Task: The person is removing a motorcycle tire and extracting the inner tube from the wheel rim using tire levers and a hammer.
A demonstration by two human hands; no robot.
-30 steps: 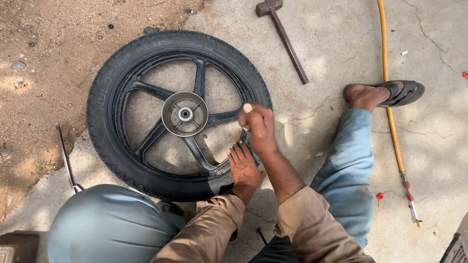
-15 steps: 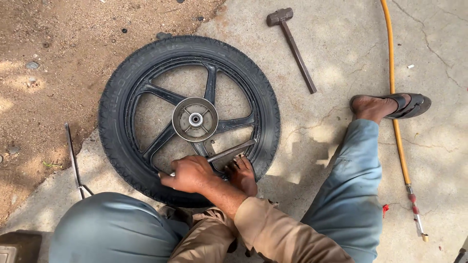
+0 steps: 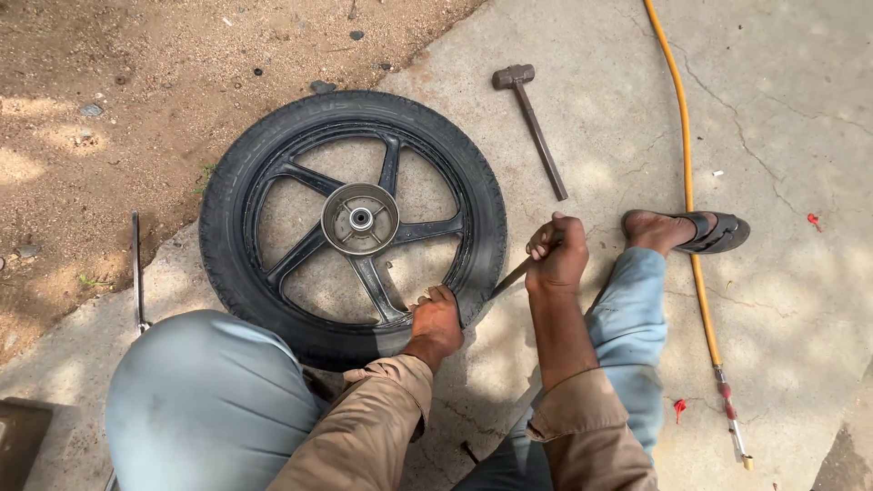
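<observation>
We see the wheel (image 3: pixel 355 218) lying flat on the concrete (image 3: pixel 618 127). Our left hand (image 3: pixel 436 323) presses fingers-down on the tyre's near edge. Our right hand (image 3: pixel 556 256), fisted around a tyre lever (image 3: pixel 511 275), holds it just right of the tyre, tip at the tyre's edge.

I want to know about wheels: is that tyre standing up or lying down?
Lying down. The tyre rests flat on the ground, hub facing up.

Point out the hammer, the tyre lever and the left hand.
hammer (image 3: pixel 530 123), head view, on its handle.
tyre lever (image 3: pixel 511 275), head view, on the bare shaft below the fist.
left hand (image 3: pixel 436 320), head view, on the back of the hand.
</observation>
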